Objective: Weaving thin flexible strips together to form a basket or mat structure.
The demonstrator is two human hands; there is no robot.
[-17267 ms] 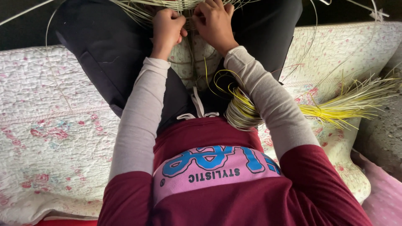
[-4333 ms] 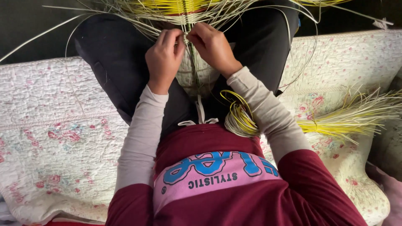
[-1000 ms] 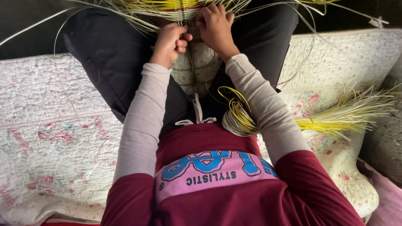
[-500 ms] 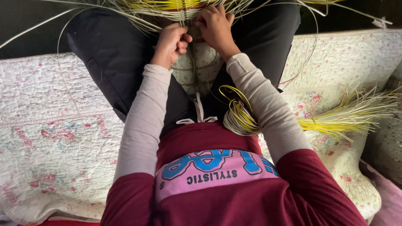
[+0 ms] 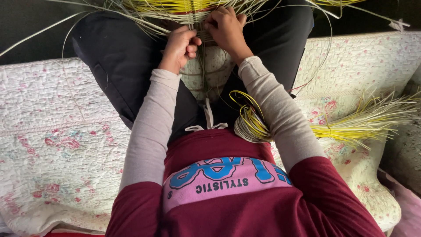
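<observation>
Weaving at top centre: my left hand and right hand pinch yellow strips; most strands loose, unwoven.

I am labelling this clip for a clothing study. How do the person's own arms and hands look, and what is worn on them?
Both arms wear long pale grey sleeves under short maroon sleeves. The left hand and right hand are bare: no gloves, rings or watch visible.

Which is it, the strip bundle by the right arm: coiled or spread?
Both: the strip bundle loops into a coil beside the right forearm, while its far ends fan out loose over the quilt.
</observation>
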